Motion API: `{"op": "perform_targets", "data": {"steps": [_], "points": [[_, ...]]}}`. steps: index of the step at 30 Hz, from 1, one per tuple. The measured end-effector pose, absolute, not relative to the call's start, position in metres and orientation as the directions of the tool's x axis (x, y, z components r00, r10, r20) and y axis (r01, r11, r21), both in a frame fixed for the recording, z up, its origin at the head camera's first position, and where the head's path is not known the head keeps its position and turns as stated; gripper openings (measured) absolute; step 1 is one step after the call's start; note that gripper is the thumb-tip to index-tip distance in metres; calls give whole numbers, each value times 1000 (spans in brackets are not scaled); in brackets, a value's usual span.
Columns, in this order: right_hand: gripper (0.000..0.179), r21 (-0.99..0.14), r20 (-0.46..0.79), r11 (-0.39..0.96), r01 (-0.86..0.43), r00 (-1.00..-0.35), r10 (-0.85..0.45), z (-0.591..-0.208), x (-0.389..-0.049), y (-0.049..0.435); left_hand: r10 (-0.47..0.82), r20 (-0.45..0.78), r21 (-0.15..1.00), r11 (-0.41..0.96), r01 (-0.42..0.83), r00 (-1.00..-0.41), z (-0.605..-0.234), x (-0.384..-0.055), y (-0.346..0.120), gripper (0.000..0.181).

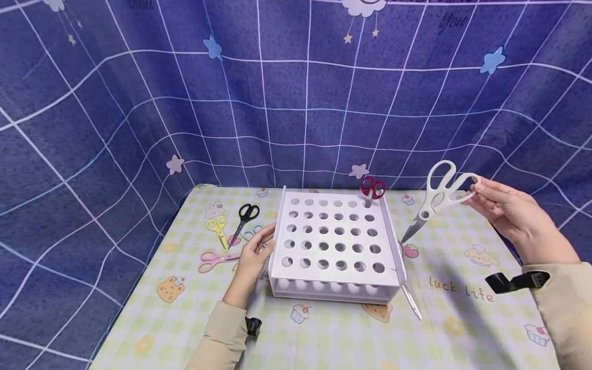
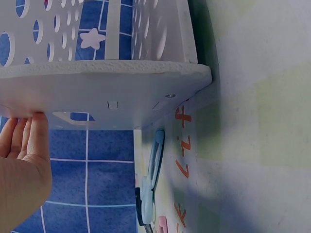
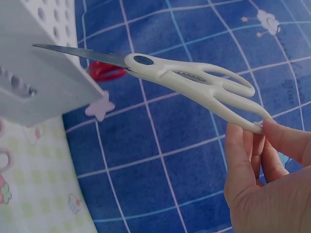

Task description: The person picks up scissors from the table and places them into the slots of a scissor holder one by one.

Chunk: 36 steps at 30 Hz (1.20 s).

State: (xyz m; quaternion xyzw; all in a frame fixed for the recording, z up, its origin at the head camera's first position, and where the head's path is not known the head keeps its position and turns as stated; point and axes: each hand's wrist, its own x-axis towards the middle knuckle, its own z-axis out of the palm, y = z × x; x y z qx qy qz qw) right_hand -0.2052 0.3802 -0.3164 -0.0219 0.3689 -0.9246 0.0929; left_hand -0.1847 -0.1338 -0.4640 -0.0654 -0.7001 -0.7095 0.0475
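Note:
My right hand [image 1: 518, 213] pinches one handle loop of the white-handled scissors [image 1: 437, 198] between thumb and fingers. They are held raised at the right of the white rack [image 1: 330, 239], their grey blades pointing down and left toward its right side panel. In the right wrist view the scissors [image 3: 189, 85] appear with the blades overlapping the rack. My left hand [image 1: 254, 257] rests against the rack's left side panel. In the left wrist view its fingers [image 2: 36, 138] touch that panel beside a rectangular cutout. Red-handled scissors [image 1: 372, 188] stand in a hole at the rack's far right corner.
Left of the rack lie black scissors [image 1: 245, 218], yellow scissors [image 1: 217, 228], pink scissors [image 1: 215, 260] and blue scissors [image 1: 252, 232]. A slim silvery pointed piece [image 1: 411, 300] shows by the rack's front right corner. A blue grid curtain [image 1: 296, 128] hangs behind the patterned tablecloth [image 1: 185, 318].

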Motion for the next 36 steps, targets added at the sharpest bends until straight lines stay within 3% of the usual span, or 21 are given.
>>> {"op": "perform_targets", "data": {"steps": [15, 36], "points": [[34, -609, 20, -778, 155, -978, -210, -294, -199, 363, 4, 146, 989, 12, 146, -989, -465, -183, -132, 43], [32, -677, 97, -733, 65, -980, -177, -303, -204, 334, 3, 152, 988, -6, 152, -988, -465, -183, -132, 42]]}}
